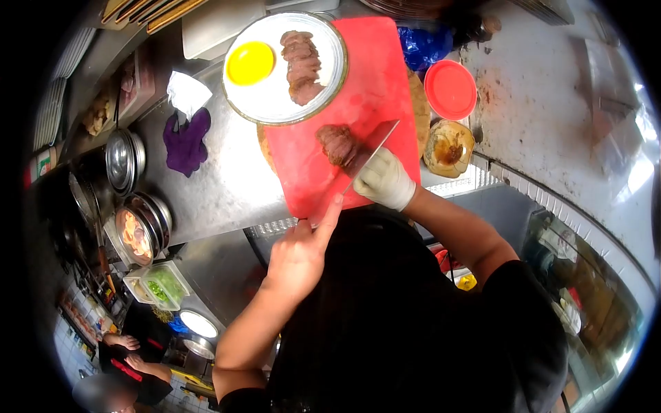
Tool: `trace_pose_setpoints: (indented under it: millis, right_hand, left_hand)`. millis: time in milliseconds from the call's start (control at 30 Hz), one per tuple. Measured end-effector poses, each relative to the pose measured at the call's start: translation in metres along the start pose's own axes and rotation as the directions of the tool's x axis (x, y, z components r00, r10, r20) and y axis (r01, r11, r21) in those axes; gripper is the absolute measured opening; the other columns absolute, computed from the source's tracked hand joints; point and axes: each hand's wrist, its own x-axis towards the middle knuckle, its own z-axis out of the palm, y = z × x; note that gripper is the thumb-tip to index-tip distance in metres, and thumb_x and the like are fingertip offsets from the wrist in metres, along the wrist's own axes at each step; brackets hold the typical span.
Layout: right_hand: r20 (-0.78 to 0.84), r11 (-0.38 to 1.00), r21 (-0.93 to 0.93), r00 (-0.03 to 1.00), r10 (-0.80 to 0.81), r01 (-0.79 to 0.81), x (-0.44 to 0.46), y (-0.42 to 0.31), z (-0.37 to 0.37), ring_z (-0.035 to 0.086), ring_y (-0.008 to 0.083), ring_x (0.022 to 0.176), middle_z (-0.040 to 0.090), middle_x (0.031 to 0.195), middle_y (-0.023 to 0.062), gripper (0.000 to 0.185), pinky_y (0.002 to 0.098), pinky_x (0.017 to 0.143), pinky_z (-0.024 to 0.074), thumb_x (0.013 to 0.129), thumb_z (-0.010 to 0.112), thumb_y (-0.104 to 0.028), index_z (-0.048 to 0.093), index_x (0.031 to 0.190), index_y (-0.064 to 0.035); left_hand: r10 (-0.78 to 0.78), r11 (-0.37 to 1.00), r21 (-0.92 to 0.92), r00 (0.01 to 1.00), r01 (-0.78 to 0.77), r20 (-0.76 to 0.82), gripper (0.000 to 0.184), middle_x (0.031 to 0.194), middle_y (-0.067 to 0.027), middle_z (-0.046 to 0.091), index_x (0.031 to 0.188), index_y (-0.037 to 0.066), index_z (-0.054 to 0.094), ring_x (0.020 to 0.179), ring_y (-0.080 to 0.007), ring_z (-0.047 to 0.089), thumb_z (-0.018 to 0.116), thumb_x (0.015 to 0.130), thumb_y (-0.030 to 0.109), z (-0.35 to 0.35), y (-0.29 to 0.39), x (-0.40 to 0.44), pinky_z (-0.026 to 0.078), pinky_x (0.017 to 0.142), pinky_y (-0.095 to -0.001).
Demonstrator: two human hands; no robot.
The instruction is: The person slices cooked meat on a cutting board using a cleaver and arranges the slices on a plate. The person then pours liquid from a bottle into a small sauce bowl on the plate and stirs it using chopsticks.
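A red cutting board (375, 62) lies under both hands. My left hand (299, 255), bare, is closed around a knife's handle, with the index finger stretched along the knife (372, 148). Sliced cooked meat (336, 144) lies on the board against the blade's left side. On the blade's other side, my right hand (385, 180) wears a pale glove, its fingers curled; whatever is under them is hidden. At the board's far left, a white plate (272, 107) bears a row of meat slices (301, 65) and a yellow dish (250, 63).
Right of the board are a red round lid or dish (450, 89) and a small sauce-stained bowl (449, 148). A purple cloth (186, 141), white tissue (187, 94) and metal bowls (125, 162) are on the left. Another person (134, 358) stands at lower left.
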Motion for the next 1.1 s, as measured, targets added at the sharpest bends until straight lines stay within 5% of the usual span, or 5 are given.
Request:
trace_pose_setpoints:
  millis: [500, 833, 1100]
  right_hand:
    - [-0.074, 1.000, 0.006, 0.997, -0.013, 0.014, 0.008, -0.004, -0.007, 0.065, 0.0263, 0.089, 0.064, 0.094, 0.0064, 0.018, 0.0390, 0.081, 0.0583, 0.073, 0.075, -0.003, 0.066, 0.087, -0.0067]
    - [-0.082, 0.996, 0.084, 0.997, -0.008, 0.015, 0.005, -0.005, -0.002, 0.062, 0.0326, 0.088, 0.060, 0.098, 0.0074, 0.032, 0.0422, 0.078, 0.0559, 0.069, 0.074, 0.003, 0.061, 0.095, -0.0102]
    - [-0.097, 0.998, 0.059, 0.995, -0.022, 0.028, -0.003, 0.001, -0.005, 0.064, 0.0315, 0.087, 0.061, 0.098, 0.0081, 0.028, 0.0423, 0.076, 0.0564, 0.070, 0.077, 0.000, 0.064, 0.093, -0.0080]
  left_hand:
    - [-0.021, 1.000, 0.015, 0.997, 0.020, 0.073, 0.099, 0.076, -0.0186, 0.059, 0.168, 0.022, 0.030, 0.065, -0.0377, 0.066, 0.059, 0.078, -0.010, 0.016, -0.008, 0.007, 0.058, 0.061, -0.0500]
    - [-0.064, 0.997, 0.047, 0.990, 0.058, 0.125, 0.094, 0.084, -0.0221, 0.061, 0.168, 0.023, 0.028, 0.071, -0.0401, 0.069, 0.055, 0.083, -0.007, 0.047, -0.019, 0.023, 0.060, 0.064, -0.0519]
    - [-0.027, 0.999, -0.018, 1.000, 0.027, -0.012, 0.093, 0.085, -0.0193, 0.060, 0.166, 0.023, 0.034, 0.072, -0.0382, 0.068, 0.057, 0.082, -0.008, 0.025, -0.010, 0.003, 0.060, 0.064, -0.0517]
